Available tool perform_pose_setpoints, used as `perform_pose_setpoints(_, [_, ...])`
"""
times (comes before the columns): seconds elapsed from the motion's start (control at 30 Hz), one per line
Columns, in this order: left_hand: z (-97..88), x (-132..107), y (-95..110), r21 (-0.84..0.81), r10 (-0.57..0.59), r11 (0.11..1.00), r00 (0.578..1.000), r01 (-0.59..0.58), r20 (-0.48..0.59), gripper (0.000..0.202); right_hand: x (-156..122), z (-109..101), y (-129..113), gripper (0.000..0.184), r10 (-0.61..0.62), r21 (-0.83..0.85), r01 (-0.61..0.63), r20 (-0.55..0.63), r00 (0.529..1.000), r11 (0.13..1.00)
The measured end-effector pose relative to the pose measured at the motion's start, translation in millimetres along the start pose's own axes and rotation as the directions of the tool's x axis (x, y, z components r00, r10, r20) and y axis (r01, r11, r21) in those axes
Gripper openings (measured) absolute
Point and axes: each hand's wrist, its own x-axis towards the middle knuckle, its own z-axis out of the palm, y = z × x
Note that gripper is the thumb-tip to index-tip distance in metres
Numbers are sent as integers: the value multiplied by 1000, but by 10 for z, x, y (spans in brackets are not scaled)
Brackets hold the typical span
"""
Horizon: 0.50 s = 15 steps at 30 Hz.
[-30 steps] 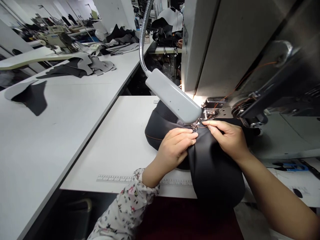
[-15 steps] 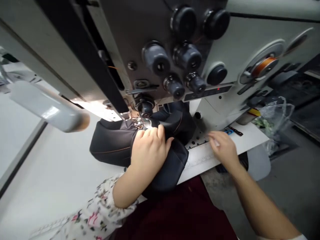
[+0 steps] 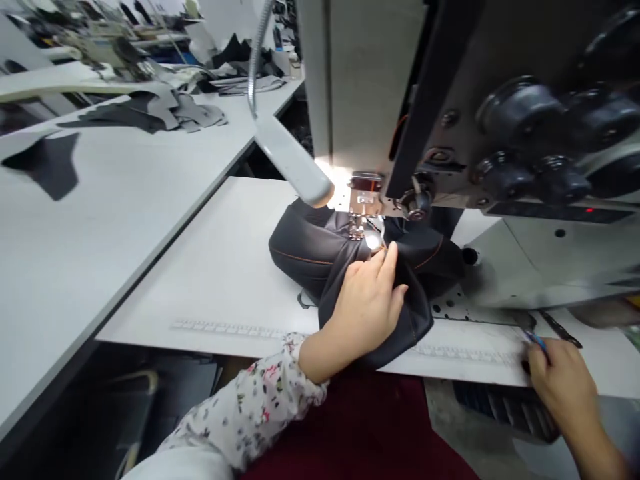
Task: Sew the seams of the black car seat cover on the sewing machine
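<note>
A black leather-like cover (image 3: pixel 305 247) with orange stitching lies bunched under the presser foot (image 3: pixel 357 227) of a sewing machine. My left hand (image 3: pixel 367 303) rests on top of the cover, fingers stretched out flat and fingertips just in front of the lit foot. The thumb points off to the right side. At the table's right front, my right hand (image 3: pixel 565 380) is closed around a small blue-handled tool (image 3: pixel 537 341), which looks like thread snips. My fingers hide most of that tool. A dark-handled tool (image 3: pixel 560 328) lies just beyond this hand.
The machine head with its tension knobs (image 3: pixel 520 110) overhangs the cover. A lamp (image 3: pixel 295 163) on a bendy neck hangs left of the needle. A ruler strip (image 3: pixel 225 327) runs along the table's front edge. Grey and black cut pieces (image 3: pixel 150 110) lie on the left table.
The view has swung left. My right hand has moved right along the table and closed on the blue-handled tool. The left hand's fingers, curled before, now stretch out on the cover.
</note>
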Motion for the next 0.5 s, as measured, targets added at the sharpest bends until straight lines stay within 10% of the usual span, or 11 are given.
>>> perform_pose_setpoints(0.17, [63,-12,0,-102,-21,995,999,18,-28,63,198,-497,-1037,32,210,400,-237,112,971,885])
perform_pose_setpoints(0.23, [109,-18,-7,-90,-13,996,999,9,-44,62,428,-717,-1606,40,-41,360,25,37,998,933])
perform_pose_setpoints(0.33, [161,-24,-25,-67,6,998,997,-11,-79,60,825,-951,-2342,46,-461,123,461,-26,887,879])
perform_pose_setpoints(0.5, [143,-4,-37,-58,17,998,997,-22,-74,32,1200,-1044,-3037,34,-679,-383,622,-20,734,683])
